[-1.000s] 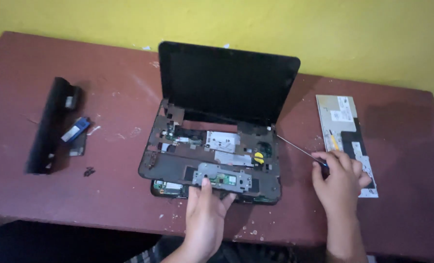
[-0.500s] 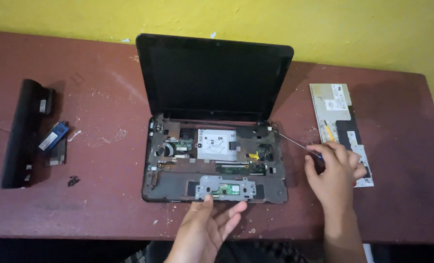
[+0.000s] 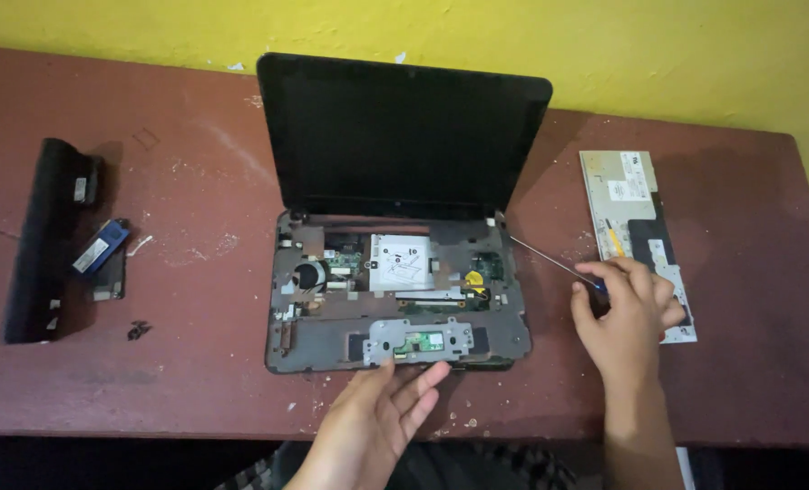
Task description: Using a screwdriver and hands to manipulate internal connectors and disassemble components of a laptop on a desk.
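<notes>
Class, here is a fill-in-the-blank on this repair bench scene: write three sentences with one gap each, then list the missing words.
1. The right hand holds a ____ whose tip points at the opened laptop.
2. The left hand touches the laptop's ____ edge.
3. The removed keyboard lies face ____ on the table.

Missing words: screwdriver; front; down

The table (image 3: 196, 381) is reddish-brown with pale scuffs. The opened laptop (image 3: 395, 272) has a black screen, brown base, green boards and a silver plate. The screwdriver (image 3: 554, 263) handle is blue. Near the left edge, the battery (image 3: 46, 236) is black.
</notes>
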